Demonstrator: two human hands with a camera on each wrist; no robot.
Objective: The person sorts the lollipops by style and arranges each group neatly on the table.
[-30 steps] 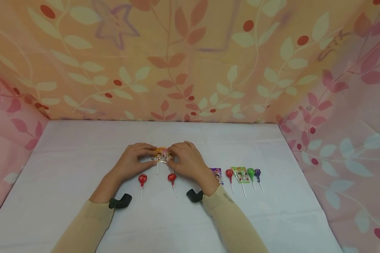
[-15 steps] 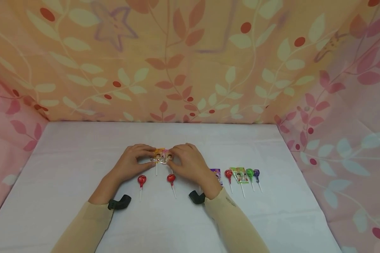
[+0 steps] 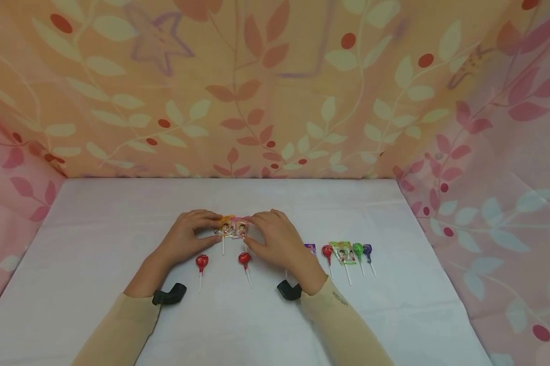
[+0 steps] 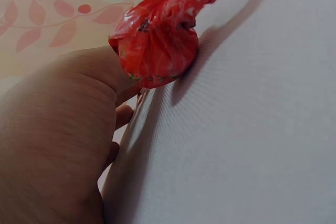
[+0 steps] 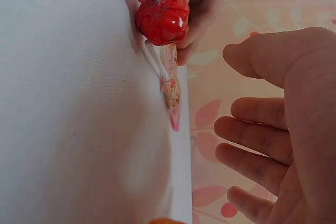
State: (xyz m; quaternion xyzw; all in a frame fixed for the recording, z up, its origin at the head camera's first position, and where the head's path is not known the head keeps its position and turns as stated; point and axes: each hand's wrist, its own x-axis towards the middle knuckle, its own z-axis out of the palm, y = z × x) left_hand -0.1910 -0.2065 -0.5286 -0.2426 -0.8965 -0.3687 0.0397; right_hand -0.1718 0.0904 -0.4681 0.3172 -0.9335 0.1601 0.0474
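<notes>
Two flat-wrapped lollipops lie side by side on the white table, a yellow one [image 3: 226,226] and a pink one [image 3: 240,227], wrappers meeting or overlapping. My left hand [image 3: 187,235] pinches the left edge of the yellow lollipop between thumb and fingers. Just right of the pink lollipop [image 5: 171,90], my right hand [image 3: 277,241] is held apart from it, fingers spread and holding nothing in the right wrist view. Nearer me lie two round red lollipops, a left one [image 3: 202,263] and a right one [image 3: 244,259]. In the left wrist view a red lollipop [image 4: 155,45] hides part of my left hand.
Right of my right hand lie a purple wrapper [image 3: 310,248] partly hidden by the wrist, a red lollipop [image 3: 327,251], a flat green one [image 3: 343,252], a round green one [image 3: 358,249] and a round purple one [image 3: 368,250]. Patterned curtains [image 3: 275,101] border the table [image 3: 119,203].
My right hand has let go of the pink lollipop's wrapper and moved slightly right, its thumb and fingers parting. The left hand keeps its grip. The head view has shifted a little.
</notes>
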